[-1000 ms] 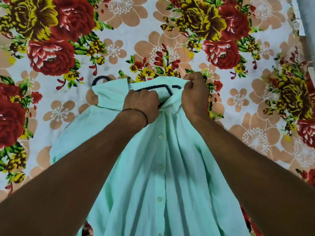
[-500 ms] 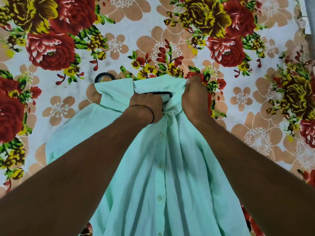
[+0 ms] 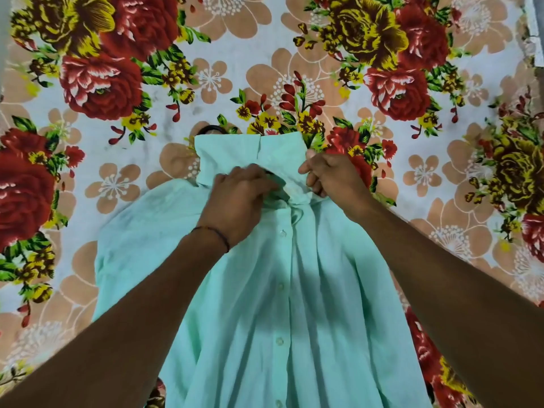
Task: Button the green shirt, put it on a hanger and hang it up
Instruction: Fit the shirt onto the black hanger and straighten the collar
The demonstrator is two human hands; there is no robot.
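The mint green shirt [image 3: 294, 304] lies buttoned down its front on the flowered bedsheet, collar away from me. A black hanger is inside it; only its hook [image 3: 210, 129] shows past the collar's left corner, plus a dark sliver at the neck. My left hand [image 3: 240, 198] sits at the neck opening with fingers curled into the fabric there; whether they grip the hanger beneath is hidden. My right hand [image 3: 329, 175] pinches the right side of the collar.
The flowered bedsheet [image 3: 117, 83] covers the whole surface around the shirt. A pale wall or bed edge [image 3: 537, 25] shows at the top right corner.
The black hanger bar that showed in the neck opening has slid down under the fabric. My left hand moved lower and my right hand shifted its hold on the collar.
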